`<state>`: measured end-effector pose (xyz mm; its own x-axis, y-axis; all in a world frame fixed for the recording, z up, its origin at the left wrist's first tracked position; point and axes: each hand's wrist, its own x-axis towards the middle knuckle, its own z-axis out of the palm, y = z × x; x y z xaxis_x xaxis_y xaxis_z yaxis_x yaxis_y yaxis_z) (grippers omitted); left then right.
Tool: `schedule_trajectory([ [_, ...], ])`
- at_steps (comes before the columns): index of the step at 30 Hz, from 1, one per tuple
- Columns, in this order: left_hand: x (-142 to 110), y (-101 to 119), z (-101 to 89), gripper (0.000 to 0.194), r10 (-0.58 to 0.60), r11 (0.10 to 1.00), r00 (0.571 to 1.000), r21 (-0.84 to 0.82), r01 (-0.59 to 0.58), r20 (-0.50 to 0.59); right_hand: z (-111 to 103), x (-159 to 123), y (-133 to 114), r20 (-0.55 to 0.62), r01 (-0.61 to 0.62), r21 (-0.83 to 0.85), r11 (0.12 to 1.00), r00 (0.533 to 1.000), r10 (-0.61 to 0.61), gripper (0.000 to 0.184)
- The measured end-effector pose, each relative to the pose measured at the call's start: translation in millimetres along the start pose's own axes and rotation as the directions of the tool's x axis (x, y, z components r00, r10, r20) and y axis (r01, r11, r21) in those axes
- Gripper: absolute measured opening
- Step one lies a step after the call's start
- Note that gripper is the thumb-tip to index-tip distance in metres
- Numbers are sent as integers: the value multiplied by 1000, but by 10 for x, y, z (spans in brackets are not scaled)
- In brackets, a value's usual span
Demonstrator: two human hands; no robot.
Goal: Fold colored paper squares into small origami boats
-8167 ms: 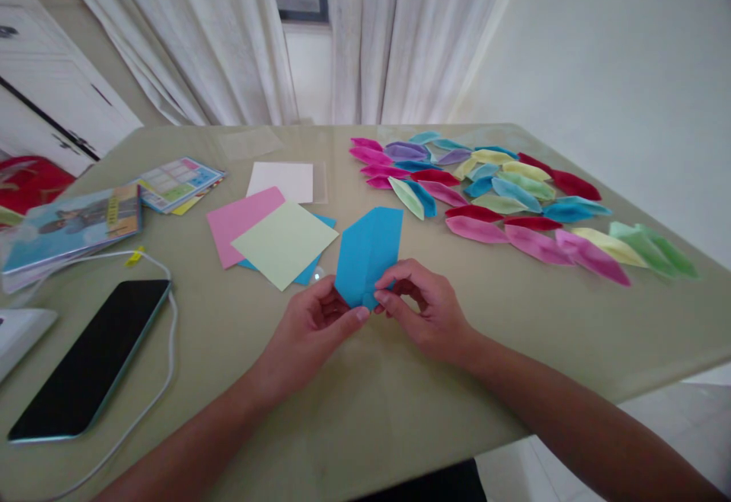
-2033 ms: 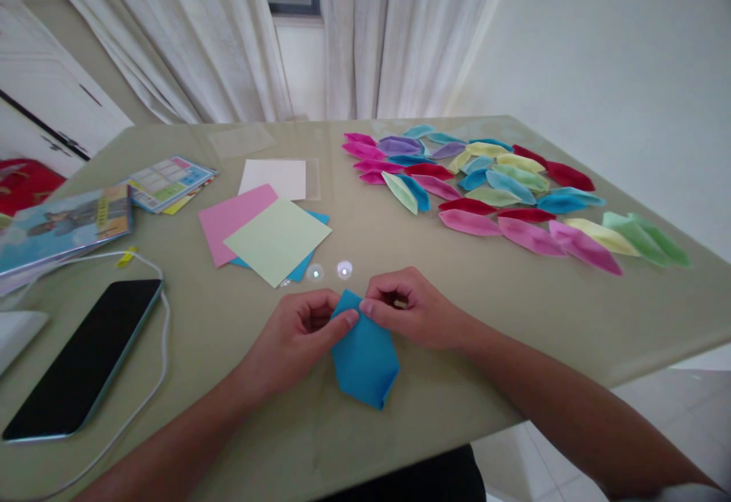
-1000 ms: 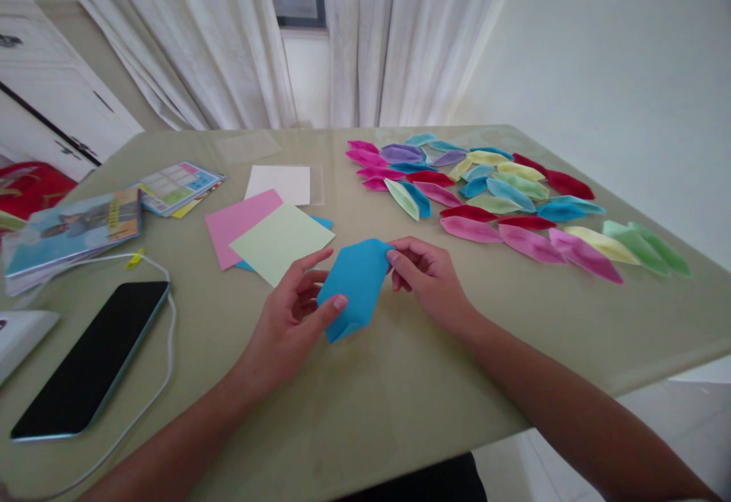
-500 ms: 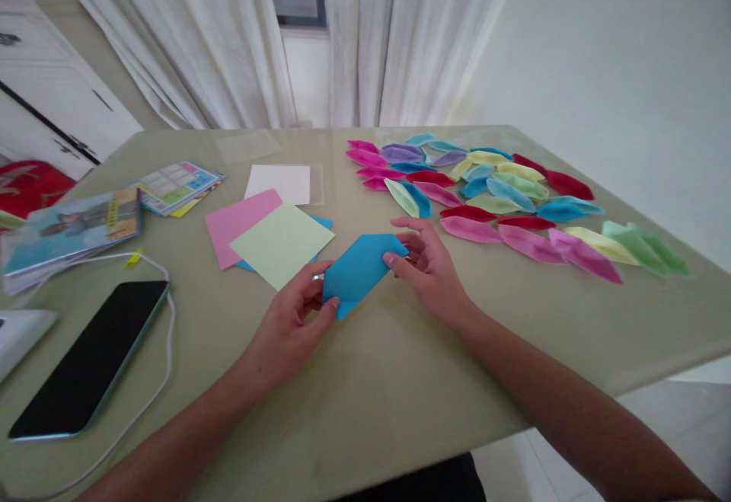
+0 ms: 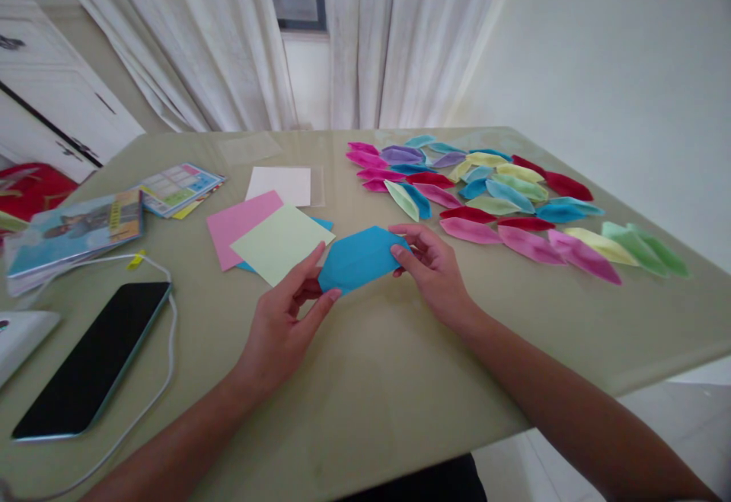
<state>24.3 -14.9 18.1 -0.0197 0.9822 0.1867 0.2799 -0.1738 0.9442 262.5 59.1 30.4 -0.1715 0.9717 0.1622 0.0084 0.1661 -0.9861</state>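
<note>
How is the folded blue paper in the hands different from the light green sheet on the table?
The folded blue paper has many corners; the light green sheet is unfolded, with four. The left hand and right hand hold the folded blue paper, while the light green sheet lies partly over the pink sheet. Both look like plain one-colour paper.

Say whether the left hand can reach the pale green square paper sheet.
Probably yes: the pale green sheet lies on top of the pink paper sheet, near the left hand, though that hand's fingers may first need to release the folded blue paper.
</note>
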Motion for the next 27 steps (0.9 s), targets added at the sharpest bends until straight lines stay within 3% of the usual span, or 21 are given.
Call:
schedule_trajectory([
  [10, 41, 68, -58, 43, 112, 976, 992, 196, -99, -56, 2, -1, 8, 9, -39, 41, 998, 999, 38, 38],
  [16, 88, -59, -69, 30, 54, 992, 998, -115, -56, -27, 0, 10, 37, -7, -54, 80, 995, 998, 55, 38],
  [20, 104, -73, -62, 29, 95, 984, 992, -156, -83, 77, -6, 15, 38, -15, -72, 82, 994, 997, 74, 37],
  [24, 94, -18, -70, 19, 172, 982, 979, -94, -162, 113, -15, 18, 43, 17, -90, 82, 993, 996, 89, 36],
  [27, 93, 14, -97, 6, 269, 959, 957, 57, -276, 104, -18, 13, 72, 80, -110, 60, 992, 991, 105, 38],
])
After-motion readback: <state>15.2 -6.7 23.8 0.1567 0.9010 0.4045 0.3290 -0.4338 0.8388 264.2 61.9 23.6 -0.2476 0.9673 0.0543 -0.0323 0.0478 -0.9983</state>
